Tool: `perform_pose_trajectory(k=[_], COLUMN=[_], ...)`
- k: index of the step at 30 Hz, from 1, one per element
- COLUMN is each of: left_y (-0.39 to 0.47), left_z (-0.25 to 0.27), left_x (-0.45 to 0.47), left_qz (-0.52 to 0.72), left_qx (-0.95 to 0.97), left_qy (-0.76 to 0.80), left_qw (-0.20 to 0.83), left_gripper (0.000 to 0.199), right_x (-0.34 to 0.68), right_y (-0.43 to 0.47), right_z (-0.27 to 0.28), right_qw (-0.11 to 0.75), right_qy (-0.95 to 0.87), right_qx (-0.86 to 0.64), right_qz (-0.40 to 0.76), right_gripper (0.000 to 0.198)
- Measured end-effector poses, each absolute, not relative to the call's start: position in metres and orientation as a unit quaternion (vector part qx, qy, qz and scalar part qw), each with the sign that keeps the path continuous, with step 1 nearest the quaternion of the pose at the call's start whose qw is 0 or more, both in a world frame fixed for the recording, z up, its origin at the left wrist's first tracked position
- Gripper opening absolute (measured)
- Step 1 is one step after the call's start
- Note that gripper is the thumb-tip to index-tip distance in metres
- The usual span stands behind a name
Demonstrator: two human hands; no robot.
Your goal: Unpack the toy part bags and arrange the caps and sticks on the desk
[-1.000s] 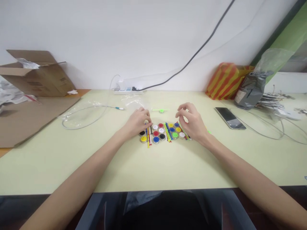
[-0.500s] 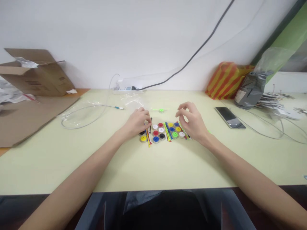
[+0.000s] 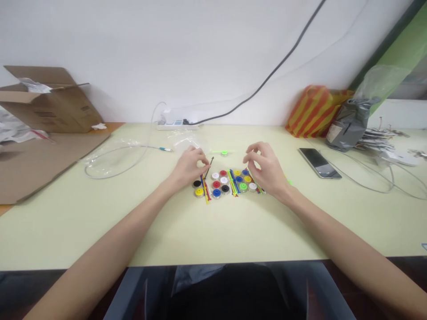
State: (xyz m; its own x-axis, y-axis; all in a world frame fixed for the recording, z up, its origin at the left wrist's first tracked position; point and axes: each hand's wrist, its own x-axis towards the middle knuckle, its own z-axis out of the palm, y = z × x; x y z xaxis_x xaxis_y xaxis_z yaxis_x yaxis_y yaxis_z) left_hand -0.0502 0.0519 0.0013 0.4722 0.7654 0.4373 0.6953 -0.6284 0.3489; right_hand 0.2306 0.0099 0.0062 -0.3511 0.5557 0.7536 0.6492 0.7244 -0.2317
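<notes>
My left hand (image 3: pixel 191 167) pinches a thin black stick (image 3: pixel 209 167) between thumb and fingers, its far end pointing up and away. Below that hand lie a black disc (image 3: pixel 197 183), a yellow disc (image 3: pixel 199 192) and several coloured sticks (image 3: pixel 206 191). My right hand (image 3: pixel 266 168) hovers over the right end of the disc group, fingers curved and apart, with nothing visible in them. Near it are a blue disc (image 3: pixel 245 172), a yellow disc (image 3: pixel 247 179) and sticks partly hidden by the hand. A green disc (image 3: pixel 224 153) with a green stick lies farther back.
A phone (image 3: pixel 320 163) and loose cables lie to the right, near a striped bag (image 3: pixel 310 111) and a grey package (image 3: pixel 348 126). Leftward are a cable (image 3: pixel 115 150), cardboard (image 3: pixel 50 155) and an open box (image 3: pixel 56 106). A power strip (image 3: pixel 176 126) sits against the wall.
My left hand has lifted slightly away from the table's front, and the black stick in it has risen and tilted. My right hand has barely moved.
</notes>
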Motion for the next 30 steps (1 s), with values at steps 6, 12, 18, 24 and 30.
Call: perform_pose_trajectory(k=[6,12,18,24,30], left_y=[0.050,0.039,0.021,0.014,0.007], left_z=[0.003,0.020,0.029,0.031,0.044], left_x=[-0.048,-0.043,-0.034,-0.029,-0.033], left_qz=[0.334,0.423,0.431,0.379,0.362], left_qx=[0.833,0.777,0.688,0.653,0.709], left_qy=[0.435,0.437,0.400,0.383,0.408], left_qw=[0.071,0.163,0.426,0.532,0.448], left_gripper=[0.012,0.016,0.026,0.022,0.038], right_x=[0.227,0.220,0.206,0.196,0.192], right_y=[0.007,0.002,-0.001,-0.007,-0.016], right_z=[0.007,0.008,0.010,0.008,0.012], right_qw=[0.419,0.413,0.392,0.417,0.439], right_qy=[-0.826,-0.825,-0.835,-0.831,-0.813], right_qx=[-0.375,-0.382,-0.376,-0.368,-0.362], right_qz=[-0.045,-0.052,-0.085,-0.005,0.125], right_gripper=[0.027,0.035,0.044,0.018,0.026])
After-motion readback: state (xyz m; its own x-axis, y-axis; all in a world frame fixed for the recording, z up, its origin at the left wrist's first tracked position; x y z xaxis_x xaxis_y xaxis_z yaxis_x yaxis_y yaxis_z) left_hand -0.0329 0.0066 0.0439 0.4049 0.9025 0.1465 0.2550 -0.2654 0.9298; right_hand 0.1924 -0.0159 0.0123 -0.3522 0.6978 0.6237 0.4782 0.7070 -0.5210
